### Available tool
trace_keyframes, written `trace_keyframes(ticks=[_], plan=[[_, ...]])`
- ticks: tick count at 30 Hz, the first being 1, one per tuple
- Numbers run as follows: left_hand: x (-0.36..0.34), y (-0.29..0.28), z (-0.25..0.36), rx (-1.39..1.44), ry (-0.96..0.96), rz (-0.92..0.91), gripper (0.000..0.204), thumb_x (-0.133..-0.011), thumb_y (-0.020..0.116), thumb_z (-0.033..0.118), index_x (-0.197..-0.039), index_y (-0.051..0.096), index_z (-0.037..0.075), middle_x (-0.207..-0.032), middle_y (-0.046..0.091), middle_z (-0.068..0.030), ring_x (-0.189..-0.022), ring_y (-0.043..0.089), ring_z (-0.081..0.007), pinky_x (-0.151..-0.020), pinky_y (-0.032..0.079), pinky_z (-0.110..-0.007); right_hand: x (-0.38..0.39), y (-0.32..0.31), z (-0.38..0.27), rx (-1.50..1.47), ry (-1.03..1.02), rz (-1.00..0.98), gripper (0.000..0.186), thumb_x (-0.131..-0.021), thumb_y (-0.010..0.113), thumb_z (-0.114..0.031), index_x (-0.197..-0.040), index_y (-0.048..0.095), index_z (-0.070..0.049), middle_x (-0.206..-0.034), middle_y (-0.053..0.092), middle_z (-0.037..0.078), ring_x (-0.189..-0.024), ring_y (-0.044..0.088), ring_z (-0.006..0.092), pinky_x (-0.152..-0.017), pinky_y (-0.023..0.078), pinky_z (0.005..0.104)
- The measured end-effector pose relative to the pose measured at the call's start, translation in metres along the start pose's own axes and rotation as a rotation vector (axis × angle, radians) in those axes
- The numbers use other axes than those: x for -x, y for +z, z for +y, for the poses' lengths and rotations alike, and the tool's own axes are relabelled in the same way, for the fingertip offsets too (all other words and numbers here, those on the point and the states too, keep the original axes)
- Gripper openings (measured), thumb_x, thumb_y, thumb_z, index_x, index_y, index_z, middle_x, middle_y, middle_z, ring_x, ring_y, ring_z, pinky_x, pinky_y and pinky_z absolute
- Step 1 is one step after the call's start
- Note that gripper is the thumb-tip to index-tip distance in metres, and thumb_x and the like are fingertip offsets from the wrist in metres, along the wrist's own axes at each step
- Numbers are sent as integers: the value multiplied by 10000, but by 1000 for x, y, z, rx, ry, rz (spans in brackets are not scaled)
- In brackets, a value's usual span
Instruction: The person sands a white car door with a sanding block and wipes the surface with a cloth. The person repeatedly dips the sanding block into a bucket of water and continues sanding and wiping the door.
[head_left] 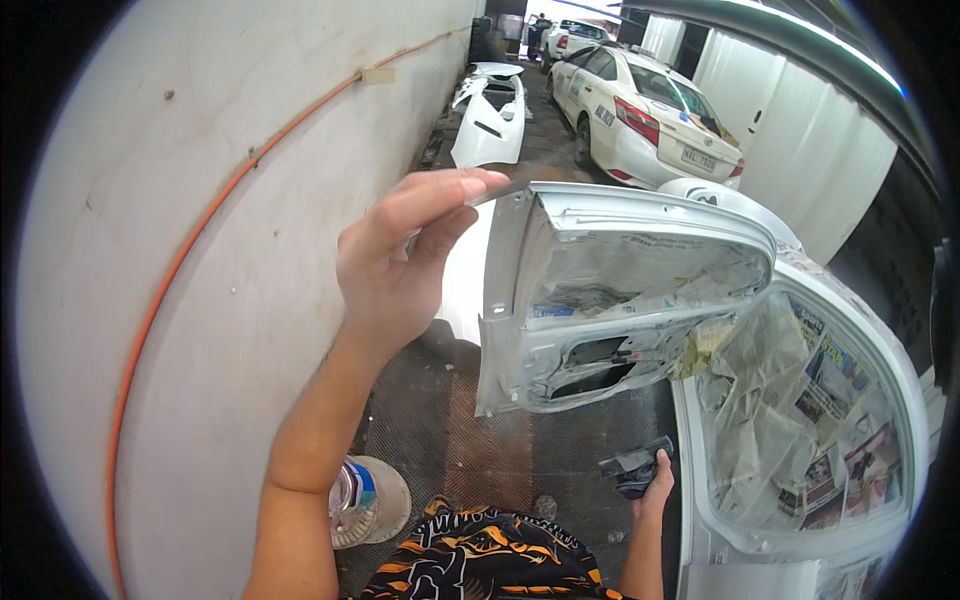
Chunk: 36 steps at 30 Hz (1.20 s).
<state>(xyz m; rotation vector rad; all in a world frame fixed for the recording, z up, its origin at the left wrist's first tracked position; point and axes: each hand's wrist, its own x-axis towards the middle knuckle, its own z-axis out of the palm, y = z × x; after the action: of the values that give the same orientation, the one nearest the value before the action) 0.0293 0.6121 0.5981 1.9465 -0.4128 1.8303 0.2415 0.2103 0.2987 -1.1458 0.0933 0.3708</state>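
My left hand [395,245] is raised, thumb and fingers pinched on a thin grey strip [503,191] at the upper corner of an open car door [505,280]. The strip's exact kind is unclear. The door is light grey, with masking paper and newspaper over its window and a dark opening in its inner panel. Lower down, my right hand [655,485] grips a dark, crumpled-looking flat piece [632,468], black and grey, whose kind I cannot make out. It is held beside the car body [700,500], apart from the door.
Newspaper [825,400] masks the car's side opening on the right. A white tub [395,500] with a container stands by my left forearm. An orange hose [185,250] runs along the left wall. White bumpers [492,125] and a white sedan [640,110] are farther back.
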Motion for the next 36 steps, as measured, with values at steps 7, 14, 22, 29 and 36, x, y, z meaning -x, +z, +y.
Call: trace_keyframes(ticks=[7, 14, 22, 29, 36], plan=[[-6, 9, 4, -39, 160, -89, 304, -955, 594, -148, -1240, 612, -43, -1163, 723, -279, -1063, 746, -376, -910, 631, -414, -6, -12, 21, 0, -16, 65, 404, -973, 686, -313, -1191, 675, 26, -1108, 737, 134, -950, 737, 276, -890, 583, 408], [-18, 2, 13, -132, 166, -177, 305, -948, 605, -151, -1232, 614, -40, -1140, 735, -270, -1035, 756, -365, -904, 633, -409, -40, -16, 36, 6, -1, 18, 359, -969, 681, -295, -1133, 683, 24, -1073, 740, 135, -928, 738, 273, -883, 587, 403], [-33, -3, 20, -230, 64, -292, 236, -971, 689, -46, -1207, 677, -37, -1095, 756, -190, -964, 750, -257, -861, 603, -335, -61, -32, 35, -60, 15, -10, 346, -970, 692, -293, -1136, 685, 11, -1071, 741, 130, -936, 737, 273, -892, 587, 404], [-41, -11, 11, -161, -193, -134, 190, -994, 728, 42, -1171, 710, -25, -1071, 765, -64, -931, 661, -128, -833, 532, -277, -63, -37, 30, -88, 9, -60, 371, -978, 692, -305, -1174, 678, 10, -1092, 743, 124, -957, 739, 271, -901, 586, 407], [-34, 6, 18, -131, -93, -132, 266, -989, 736, 66, -1239, 676, 1, -1150, 752, -89, -989, 675, -134, -926, 533, -301, -52, -39, 25, -74, 35, -20, 368, -974, 699, -321, -1153, 677, 0, -1092, 738, 123, -947, 738, 271, -899, 586, 407]])
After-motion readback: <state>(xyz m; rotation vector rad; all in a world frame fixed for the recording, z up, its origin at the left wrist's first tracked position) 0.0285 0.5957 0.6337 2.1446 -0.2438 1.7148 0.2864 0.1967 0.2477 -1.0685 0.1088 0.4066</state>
